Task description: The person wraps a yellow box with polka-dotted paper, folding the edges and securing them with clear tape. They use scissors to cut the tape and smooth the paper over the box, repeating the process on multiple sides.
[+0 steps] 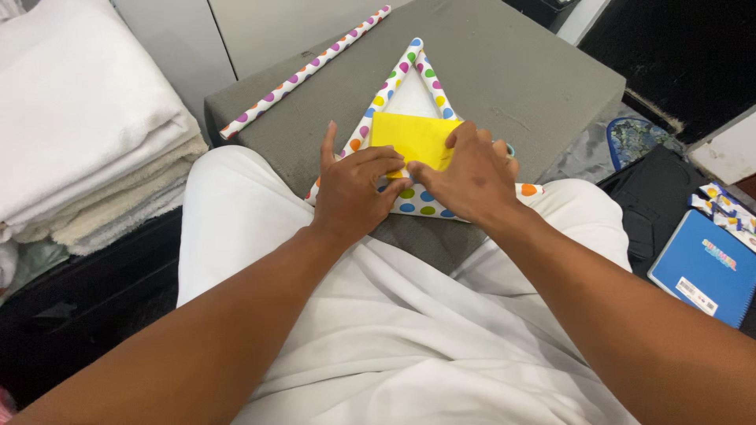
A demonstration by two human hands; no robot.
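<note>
Head view, both hands down on a yellow paper sheet [413, 138]. The sheet lies flat across the lower half of a triangle frame [409, 118] made of rolled paper tubes, white with coloured dots. The triangle sits on a grey cushion block [512, 71] that rests against the person's lap.

Left hand [354, 185]: palm down, fingers pressed flat on the sheet's lower left edge, thumb splayed up along the triangle's left tube. No pinch; grip is flat and open, pressing.

Right hand [468, 177]: fingers curled over the sheet's lower right corner, fingertips on the paper. It looks like pressing or a light pinch on the edge; cannot tell which, since the knuckles hide the fingertips.

The two hands touch at the sheet's lower middle.

Around:
- one loose dotted tube [303, 72] lies diagonally on the cushion, well apart, up and left of the triangle
- stack of folded white towels [79, 118] at left
- blue notebook [705, 267] at right, small wrappers just beyond it
- white garment [378, 330] covers the lap
</note>
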